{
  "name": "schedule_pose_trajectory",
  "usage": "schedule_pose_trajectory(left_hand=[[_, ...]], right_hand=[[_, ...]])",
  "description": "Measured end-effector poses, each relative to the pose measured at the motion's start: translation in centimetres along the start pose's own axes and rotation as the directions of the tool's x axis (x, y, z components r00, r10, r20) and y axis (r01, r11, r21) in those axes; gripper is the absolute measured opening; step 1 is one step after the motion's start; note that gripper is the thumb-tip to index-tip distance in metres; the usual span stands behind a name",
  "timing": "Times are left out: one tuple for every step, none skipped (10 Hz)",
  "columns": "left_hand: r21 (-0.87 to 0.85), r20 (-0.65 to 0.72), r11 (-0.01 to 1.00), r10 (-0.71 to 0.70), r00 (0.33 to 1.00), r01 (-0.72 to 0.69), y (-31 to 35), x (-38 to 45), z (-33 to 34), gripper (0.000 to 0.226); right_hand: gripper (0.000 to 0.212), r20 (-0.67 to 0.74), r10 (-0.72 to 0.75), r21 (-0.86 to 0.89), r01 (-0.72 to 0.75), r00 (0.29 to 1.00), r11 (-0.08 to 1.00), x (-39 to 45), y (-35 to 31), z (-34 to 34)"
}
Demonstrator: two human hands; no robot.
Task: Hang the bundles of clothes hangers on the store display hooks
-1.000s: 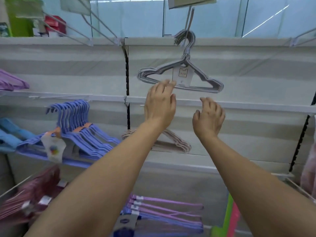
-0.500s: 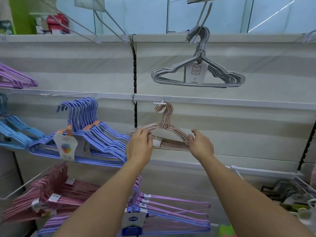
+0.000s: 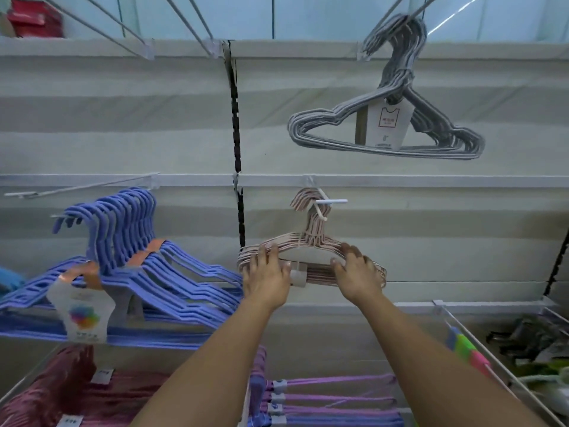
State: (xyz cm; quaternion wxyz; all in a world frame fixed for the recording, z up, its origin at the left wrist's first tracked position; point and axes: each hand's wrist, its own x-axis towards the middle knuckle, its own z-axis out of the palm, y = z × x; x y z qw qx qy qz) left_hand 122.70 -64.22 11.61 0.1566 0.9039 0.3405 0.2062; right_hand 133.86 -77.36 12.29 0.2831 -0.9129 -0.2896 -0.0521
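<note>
Midway down a store's slatted display wall, we steady a bundle of pale pink wire hangers [image 3: 311, 257] with both hands. Its clustered hooks are looped over a white display hook [image 3: 326, 203], so the bundle hangs from the rail while we hold it. Our left hand [image 3: 266, 274] curls over the left shoulder of the bundle, and our right hand [image 3: 357, 272] wraps the right shoulder, each beside the paper band around the bottom bars. Above and to the right, a grey hanger bundle [image 3: 388, 124] with a card label hangs on its own hook; to the left, blue hangers [image 3: 129, 241] crowd another. We judge the pink bundle light and stiff but springy, its thin wires apt to splay or snag on the peg. The two shoulders, gripped evenly, look like the surest hold; the banded centre keeps the stack together. Letting go unevenly could set it swinging.
</note>
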Motion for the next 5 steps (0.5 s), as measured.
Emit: schedule_pose_trajectory(left_hand=[[0.006,-0.019,1.0,0.006,1.0,-0.006,-0.4,0.6,0.6,0.058],[-0.009,-0.037,1.0,0.024,0.999,-0.025,-0.6,0.5,1.0,0.058],[-0.042,-0.036,0.998,0.039,0.999,-0.041,-1.0,0.2,0.8,0.058],[-0.078,-0.075,0.994,0.066,0.995,-0.071,-1.5,-0.4,0.3,0.059],[-0.129,-0.101,0.988,0.077,0.992,-0.09,-1.9,-1.2,-0.6,0.06]], right_hand=[[0.055,-0.046,0.033,-0.016,-0.034,0.998,0.999,0.0,-0.4,0.7],[0.056,-0.068,0.047,-0.032,-0.049,0.997,0.998,-0.2,-0.5,0.9],[0.056,-0.07,0.049,-0.052,-0.052,0.996,0.997,-0.8,-0.5,0.6],[0.056,-0.104,0.028,-0.061,-0.035,0.994,0.998,-1.6,-0.2,0.3],[0.056,-0.136,0.048,0.093,-0.036,0.99,0.995,-2.5,0.6,-0.2]])
